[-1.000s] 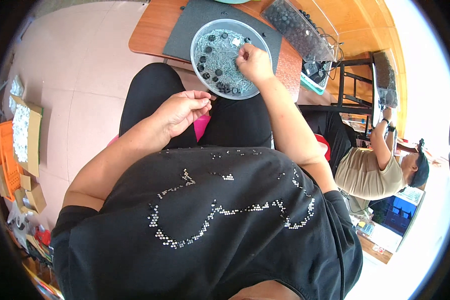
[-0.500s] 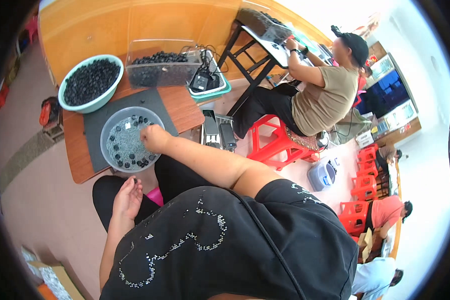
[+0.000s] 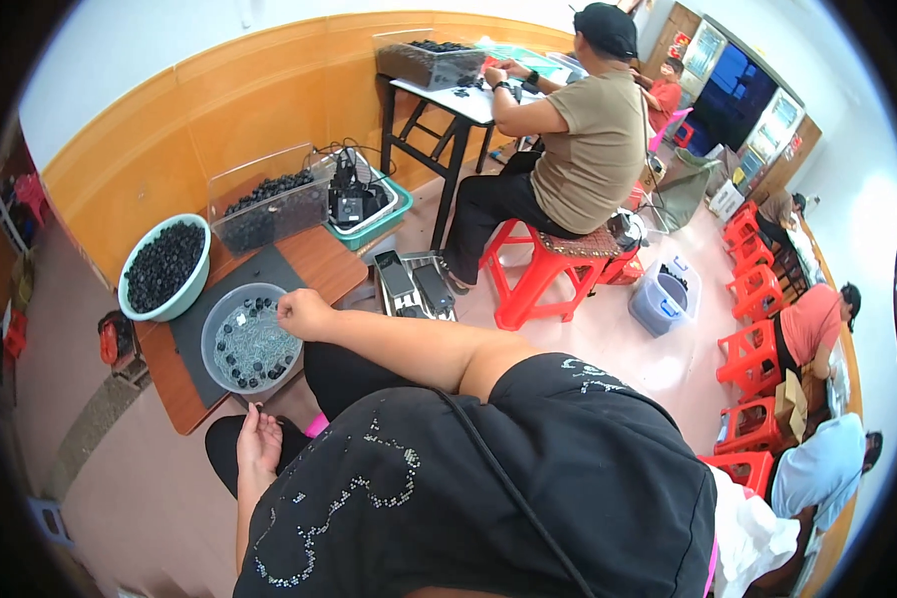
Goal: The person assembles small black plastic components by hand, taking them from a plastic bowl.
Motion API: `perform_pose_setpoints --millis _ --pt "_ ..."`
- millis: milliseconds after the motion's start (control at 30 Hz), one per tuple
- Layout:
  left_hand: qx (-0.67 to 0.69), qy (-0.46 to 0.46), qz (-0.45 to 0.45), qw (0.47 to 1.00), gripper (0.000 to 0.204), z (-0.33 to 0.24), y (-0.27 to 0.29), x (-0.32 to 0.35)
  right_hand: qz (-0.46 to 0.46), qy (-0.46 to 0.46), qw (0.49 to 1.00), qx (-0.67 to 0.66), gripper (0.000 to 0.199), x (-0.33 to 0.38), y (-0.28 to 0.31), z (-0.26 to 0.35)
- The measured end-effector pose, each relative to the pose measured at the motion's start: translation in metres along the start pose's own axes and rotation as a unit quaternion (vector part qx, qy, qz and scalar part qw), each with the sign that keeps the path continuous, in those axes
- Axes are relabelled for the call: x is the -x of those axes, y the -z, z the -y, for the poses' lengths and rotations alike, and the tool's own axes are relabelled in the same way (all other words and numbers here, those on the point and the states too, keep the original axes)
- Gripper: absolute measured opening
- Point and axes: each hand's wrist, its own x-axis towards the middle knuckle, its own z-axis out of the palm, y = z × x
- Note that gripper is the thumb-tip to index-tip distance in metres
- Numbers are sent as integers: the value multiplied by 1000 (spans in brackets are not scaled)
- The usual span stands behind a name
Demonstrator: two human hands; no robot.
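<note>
A translucent round bowl (image 3: 207, 351) sits before me with many small silvery pieces in it and several small black parts lying on them. Over its right rim is my right hand (image 3: 307, 314), fingers curled in and pinched together; whatever they hold is hidden. Below the bowl's near edge my left hand (image 3: 260, 446) is turned palm up, its thumb and fingertips close together around something too small to make out. Under the bowl lies a dark grey mat (image 3: 269, 265) on a brown wooden table (image 3: 334, 261).
Left of the bowl stands a pale green basin (image 3: 171, 309) full of black parts. Behind are a clear box (image 3: 244, 236) of black parts and a tray (image 3: 401, 205) with cables. At right a person (image 3: 588, 140) sits on a red stool (image 3: 528, 289).
The view has swung, so the room sits differently in it. My right hand stays by the bowl's right rim. The black piece that showed at my left fingertips no longer shows clearly.
</note>
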Motion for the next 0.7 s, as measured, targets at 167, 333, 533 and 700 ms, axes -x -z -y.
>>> perform_pose_setpoints --millis 167,333,533,700 --pt "-24 -16 4 1000 15 -5 -7 1 -28 -20 999 -7 11 63 63 -16" --pt "-30 -60 -25 997 14 -7 -7 4 -33 -148 988 -16 15 138 120 -28" --pt "-21 -64 -75 995 14 -11 22 -19 -80 -12 996 38 11 191 118 -21" --pt "-19 13 -123 992 13 0 4 4 -104 -16 993 50 10 191 118 -22"
